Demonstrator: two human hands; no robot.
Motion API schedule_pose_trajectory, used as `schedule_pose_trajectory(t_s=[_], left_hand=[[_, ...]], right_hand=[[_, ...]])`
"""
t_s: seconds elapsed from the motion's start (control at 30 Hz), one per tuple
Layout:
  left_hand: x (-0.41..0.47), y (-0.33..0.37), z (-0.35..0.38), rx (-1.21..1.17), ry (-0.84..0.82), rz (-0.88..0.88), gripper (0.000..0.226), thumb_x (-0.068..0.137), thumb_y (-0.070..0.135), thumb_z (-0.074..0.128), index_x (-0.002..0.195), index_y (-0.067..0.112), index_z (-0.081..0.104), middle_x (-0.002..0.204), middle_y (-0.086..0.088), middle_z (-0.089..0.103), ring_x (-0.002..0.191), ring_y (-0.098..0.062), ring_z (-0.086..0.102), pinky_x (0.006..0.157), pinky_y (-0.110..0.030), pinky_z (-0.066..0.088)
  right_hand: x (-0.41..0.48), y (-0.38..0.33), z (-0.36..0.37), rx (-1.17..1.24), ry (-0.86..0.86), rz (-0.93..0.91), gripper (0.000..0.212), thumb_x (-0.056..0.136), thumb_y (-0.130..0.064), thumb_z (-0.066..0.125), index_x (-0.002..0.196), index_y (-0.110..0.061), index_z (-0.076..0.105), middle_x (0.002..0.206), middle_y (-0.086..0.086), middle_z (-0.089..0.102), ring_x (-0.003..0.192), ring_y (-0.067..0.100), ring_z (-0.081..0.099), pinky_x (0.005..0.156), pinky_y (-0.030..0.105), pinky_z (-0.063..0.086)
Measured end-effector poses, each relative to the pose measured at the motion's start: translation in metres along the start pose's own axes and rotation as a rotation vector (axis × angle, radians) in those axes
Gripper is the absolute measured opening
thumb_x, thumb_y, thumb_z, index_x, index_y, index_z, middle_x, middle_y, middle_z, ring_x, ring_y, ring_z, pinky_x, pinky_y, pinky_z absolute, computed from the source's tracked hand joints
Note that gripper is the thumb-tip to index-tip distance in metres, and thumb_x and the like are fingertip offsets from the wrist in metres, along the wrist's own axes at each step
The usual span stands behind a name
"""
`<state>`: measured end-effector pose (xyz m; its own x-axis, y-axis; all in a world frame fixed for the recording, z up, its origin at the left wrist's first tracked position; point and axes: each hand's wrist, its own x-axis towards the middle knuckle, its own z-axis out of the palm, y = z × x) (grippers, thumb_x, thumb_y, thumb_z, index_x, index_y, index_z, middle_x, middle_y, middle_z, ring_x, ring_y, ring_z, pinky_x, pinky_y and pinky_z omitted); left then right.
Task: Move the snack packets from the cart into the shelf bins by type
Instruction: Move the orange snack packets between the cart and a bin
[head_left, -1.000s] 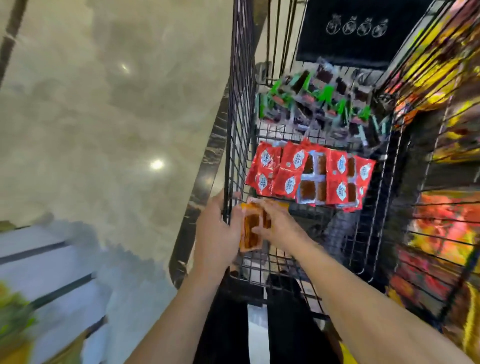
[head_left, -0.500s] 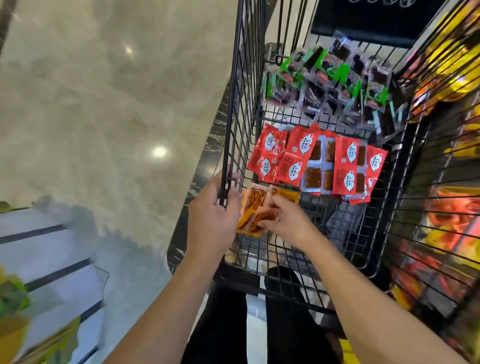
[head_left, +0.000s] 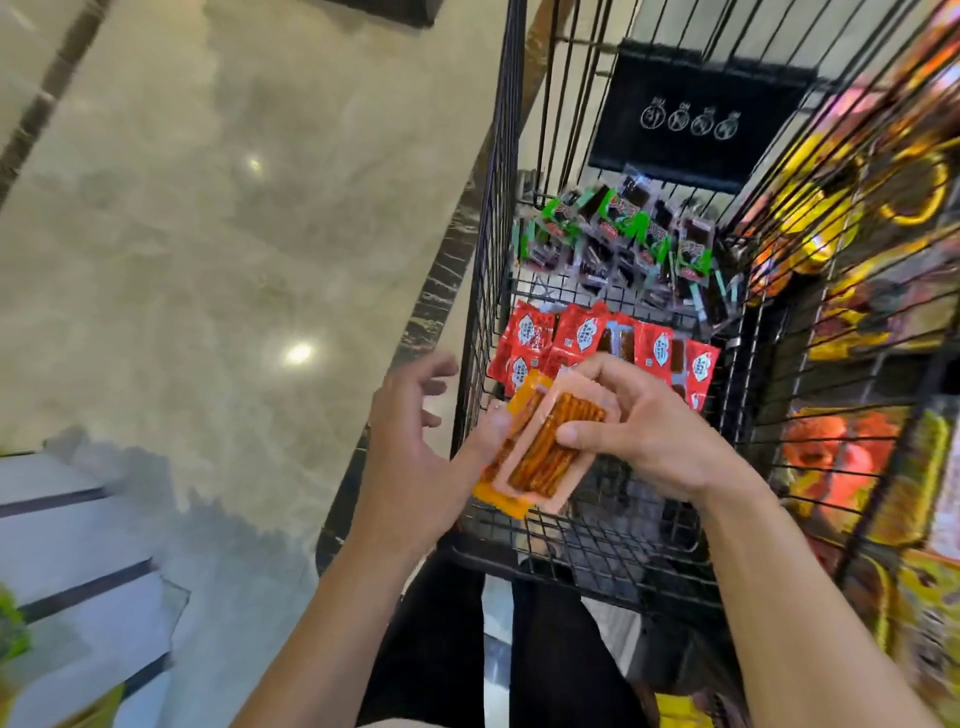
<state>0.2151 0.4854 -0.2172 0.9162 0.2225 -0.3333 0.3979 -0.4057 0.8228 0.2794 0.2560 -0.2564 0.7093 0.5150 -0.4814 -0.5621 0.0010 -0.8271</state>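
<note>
My right hand (head_left: 641, 423) grips a small stack of orange snack packets (head_left: 543, 449) with reddish sticks showing through a clear window, held above the near end of the black wire cart (head_left: 493, 218). My left hand (head_left: 410, 447) is at the cart's left wall with fingers spread and relaxed. Its thumb touches the left edge of the stack. Red packets (head_left: 576, 332) lie in the cart's middle, and green-and-black packets (head_left: 623, 234) lie at its far end.
Wire shelf bins (head_left: 857, 457) with yellow and orange packs stand close on the right. A black sign (head_left: 691, 114) hangs beyond the cart. Polished stone floor (head_left: 208, 260) spreads to the left, with a white slatted surface (head_left: 78, 571) at the lower left.
My left hand has let go of the cart's wire edge and spread its fingers. My right hand has lifted the orange packets higher and turned them flat toward me.
</note>
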Motion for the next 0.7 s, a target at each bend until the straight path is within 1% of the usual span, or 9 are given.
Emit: schedule_pose_trajectory(t_s=[0.1, 0.17, 0.27, 0.33, 0.43, 0.5, 0.57, 0.63, 0.7], left_hand=[[-0.01, 0.013, -0.012, -0.048, -0.253, -0.036, 0.061, 0.074, 0.084, 0.06, 0.128, 0.056, 0.054, 0.12, 0.031, 0.064, 0.109, 0.007, 0.064, 0.079, -0.015, 0.056], [-0.012, 0.013, -0.016, -0.098, -0.332, -0.067, 0.059, 0.075, 0.08, 0.066, 0.124, 0.047, 0.062, 0.11, 0.029, 0.071, 0.1, 0.007, 0.07, 0.077, -0.006, 0.053], [-0.01, 0.004, -0.022, -0.119, -0.33, -0.106, 0.047, 0.08, 0.071, 0.075, 0.117, 0.043, 0.069, 0.105, 0.024, 0.076, 0.098, 0.003, 0.073, 0.077, -0.012, 0.057], [-0.008, -0.005, -0.027, -0.104, -0.328, -0.135, 0.029, 0.086, 0.058, 0.075, 0.114, 0.052, 0.068, 0.104, 0.025, 0.076, 0.098, 0.004, 0.073, 0.075, -0.014, 0.058], [-0.006, -0.016, -0.03, -0.123, -0.302, -0.172, 0.022, 0.093, 0.047, 0.075, 0.11, 0.059, 0.068, 0.103, 0.025, 0.077, 0.097, 0.004, 0.073, 0.074, -0.013, 0.056], [-0.005, -0.024, -0.031, -0.2, -0.211, -0.221, 0.024, 0.095, 0.038, 0.075, 0.106, 0.058, 0.071, 0.103, 0.022, 0.079, 0.097, 0.001, 0.075, 0.078, -0.016, 0.058], [-0.003, -0.032, -0.033, -0.306, -0.122, -0.312, 0.024, 0.096, 0.03, 0.076, 0.106, 0.052, 0.074, 0.104, 0.015, 0.081, 0.096, -0.006, 0.078, 0.083, -0.032, 0.06], [-0.001, -0.04, -0.033, -0.371, -0.088, -0.379, 0.021, 0.097, 0.027, 0.075, 0.109, 0.044, 0.076, 0.105, 0.01, 0.081, 0.095, -0.01, 0.079, 0.08, -0.038, 0.06], [0.001, -0.046, -0.032, -0.392, -0.069, -0.402, 0.021, 0.097, 0.027, 0.074, 0.116, 0.036, 0.075, 0.107, 0.009, 0.081, 0.096, -0.011, 0.079, 0.078, -0.037, 0.06]], right_hand=[[0.0, -0.023, 0.023, -0.005, -0.019, -0.074, 0.032, 0.082, -0.017, 0.084, 0.107, -0.016, 0.065, 0.104, 0.019, 0.071, 0.096, 0.032, 0.072, 0.083, 0.044, 0.063], [0.003, -0.033, 0.037, -0.075, -0.015, -0.111, 0.034, 0.084, -0.022, 0.082, 0.111, -0.015, 0.063, 0.106, 0.021, 0.07, 0.097, 0.032, 0.072, 0.085, 0.048, 0.063], [0.01, -0.032, 0.049, -0.173, -0.024, -0.12, 0.032, 0.086, -0.029, 0.082, 0.111, -0.023, 0.063, 0.107, 0.012, 0.074, 0.099, 0.033, 0.074, 0.088, 0.052, 0.061], [0.016, -0.025, 0.055, -0.232, -0.035, -0.107, 0.03, 0.088, -0.03, 0.081, 0.111, -0.024, 0.062, 0.105, 0.008, 0.074, 0.098, 0.03, 0.074, 0.087, 0.049, 0.062], [0.023, -0.012, 0.052, -0.183, 0.0, -0.048, 0.026, 0.089, -0.037, 0.078, 0.108, -0.023, 0.066, 0.104, 0.004, 0.074, 0.097, 0.024, 0.073, 0.085, 0.041, 0.062], [0.027, 0.006, 0.034, -0.093, 0.109, 0.07, 0.033, 0.084, -0.048, 0.08, 0.102, -0.022, 0.071, 0.096, 0.001, 0.074, 0.093, 0.022, 0.071, 0.082, 0.036, 0.062], [0.036, 0.037, 0.013, -0.145, 0.222, 0.283, 0.036, 0.085, -0.049, 0.08, 0.1, -0.018, 0.072, 0.088, -0.001, 0.075, 0.092, 0.025, 0.073, 0.086, 0.042, 0.063], [0.048, 0.079, 0.002, -0.279, 0.353, 0.519, 0.032, 0.092, -0.041, 0.076, 0.106, -0.013, 0.069, 0.099, 0.006, 0.077, 0.098, 0.026, 0.073, 0.09, 0.047, 0.062], [0.06, 0.12, 0.002, -0.338, 0.492, 0.671, 0.035, 0.093, -0.04, 0.075, 0.109, -0.01, 0.065, 0.113, 0.013, 0.073, 0.103, 0.031, 0.07, 0.093, 0.051, 0.06]])
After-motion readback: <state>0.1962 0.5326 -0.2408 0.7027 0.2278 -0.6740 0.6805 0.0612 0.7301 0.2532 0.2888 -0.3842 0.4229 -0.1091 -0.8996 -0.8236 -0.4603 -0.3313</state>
